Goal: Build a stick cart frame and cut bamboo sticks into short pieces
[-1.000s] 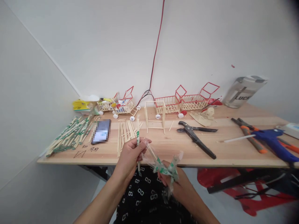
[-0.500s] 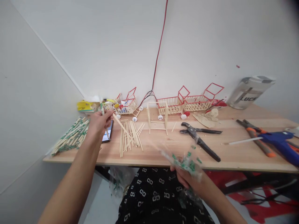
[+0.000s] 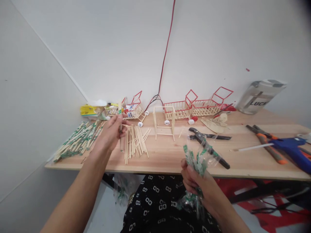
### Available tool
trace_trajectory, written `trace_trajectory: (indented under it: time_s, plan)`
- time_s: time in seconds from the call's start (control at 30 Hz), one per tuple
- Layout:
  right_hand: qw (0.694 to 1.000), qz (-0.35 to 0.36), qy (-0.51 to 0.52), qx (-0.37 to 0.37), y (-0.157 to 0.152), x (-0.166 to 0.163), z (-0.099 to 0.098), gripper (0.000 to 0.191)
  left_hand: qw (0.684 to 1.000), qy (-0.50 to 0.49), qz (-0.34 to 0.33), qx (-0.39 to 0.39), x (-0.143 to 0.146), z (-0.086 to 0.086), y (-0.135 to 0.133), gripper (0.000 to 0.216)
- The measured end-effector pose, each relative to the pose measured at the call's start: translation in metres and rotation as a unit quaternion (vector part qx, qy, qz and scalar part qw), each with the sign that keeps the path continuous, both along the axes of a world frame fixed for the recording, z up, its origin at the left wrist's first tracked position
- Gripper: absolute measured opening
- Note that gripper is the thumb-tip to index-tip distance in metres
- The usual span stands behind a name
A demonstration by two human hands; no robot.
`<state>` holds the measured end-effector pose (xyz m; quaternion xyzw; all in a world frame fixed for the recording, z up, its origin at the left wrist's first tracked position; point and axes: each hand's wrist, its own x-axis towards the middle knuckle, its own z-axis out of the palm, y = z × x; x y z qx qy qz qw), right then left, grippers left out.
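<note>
– What do the hands hold?
– A left hand (image 3: 113,131) pinches a wrapped chopstick (image 3: 120,110), near upright, beside the loose pile. A right hand (image 3: 194,178) clenches a wad of torn wrappers (image 3: 199,163) at the table's front edge.
– How far along does it look?
– Partway, I'd judge. Bare chopsticks (image 3: 138,140) lie fanned on the wood, out of their sleeves; a thick heap of wrapped chopsticks (image 3: 77,140) remains at far left.
– And beyond?
– An untrimmed stick frame (image 3: 173,122) stands behind; miniature shopping carts (image 3: 178,110) trimmed in red line the wall.
– Room to move?
– A stretch of bare tabletop (image 3: 165,158) runs between the fanned sticks and the black-handled cutter (image 3: 198,135). Wrapper film overlaps that cutter from here; whether they touch, I cannot tell. The glue gun (image 3: 291,147) and orange-handled pliers (image 3: 264,145) bound the right, and the left forearm crosses the front edge.
</note>
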<state>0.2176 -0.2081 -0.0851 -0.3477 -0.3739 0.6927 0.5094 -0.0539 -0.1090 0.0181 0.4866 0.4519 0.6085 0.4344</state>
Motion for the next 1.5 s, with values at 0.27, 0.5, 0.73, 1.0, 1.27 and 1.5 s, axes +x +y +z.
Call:
trace_trajectory:
  time_s: [0.27, 0.5, 0.73, 1.0, 1.27, 1.5]
  plan:
    - [0.984, -0.007, -0.172, 0.047, -0.008, -0.025, -0.003, 0.040, 0.949, -0.212, -0.205, -0.109, 0.105, -0.038, -0.067, 0.012]
    - [0.939, 0.028, -0.306, 0.153, -0.003, -0.022, 0.000, 0.027, 0.958, -0.165, -0.192, -0.131, 0.115, -0.054, -0.053, 0.025]
    - [0.929, 0.020, -0.321, 0.183, -0.013, -0.029, -0.009, 0.037, 0.979, -0.120, -0.144, -0.074, 0.106, -0.053, -0.055, 0.027]
    - [0.929, -0.030, -0.321, 0.184, -0.005, -0.023, -0.013, 0.031, 0.971, -0.079, -0.183, -0.133, 0.128, -0.084, -0.090, 0.038]
    - [0.939, 0.093, -0.300, 0.140, -0.005, -0.019, 0.001, 0.038, 0.992, -0.047, -0.089, -0.078, 0.083, -0.044, -0.053, 0.027]
    - [0.959, 0.085, -0.243, 0.120, -0.005, -0.020, 0.006, 0.044, 0.990, -0.012, -0.121, -0.067, 0.098, -0.053, -0.057, 0.027]
